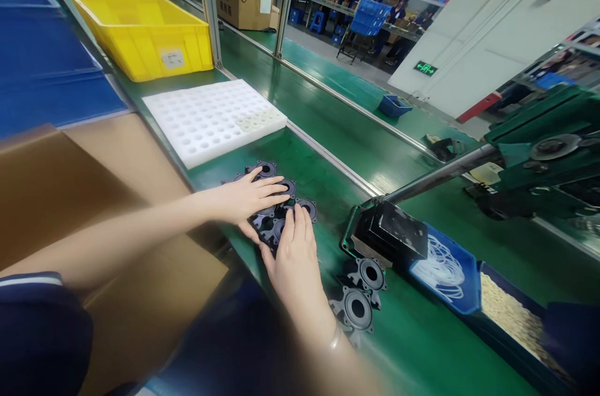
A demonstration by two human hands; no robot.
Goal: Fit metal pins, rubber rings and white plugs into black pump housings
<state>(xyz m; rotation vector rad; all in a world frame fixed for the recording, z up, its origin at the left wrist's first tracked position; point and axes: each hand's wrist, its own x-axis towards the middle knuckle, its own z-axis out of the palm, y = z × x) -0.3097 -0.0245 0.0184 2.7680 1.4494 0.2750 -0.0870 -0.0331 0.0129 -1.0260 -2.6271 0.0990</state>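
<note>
Several dark round-holed housings (306, 210) lie in a cluster on the green bench, close to its near edge. My left hand (248, 197) lies over the cluster from the left, its fingers spread across the tops of the parts. At the cluster's right side, my right hand (295, 246) touches the parts with its fingers close together and its thumb apart, curved around the near edge. The undersides of both hands are hidden. Two more dark housings (357, 308) sit on the bench right of my right forearm.
Behind the cluster lies a white foam tray (206, 115) with round pockets, near a yellow bin (140, 34). At right stand a black block (394, 230), a blue bin (469, 283) of white rings and a green machine (553, 146). An open cardboard box (154, 296) is below left.
</note>
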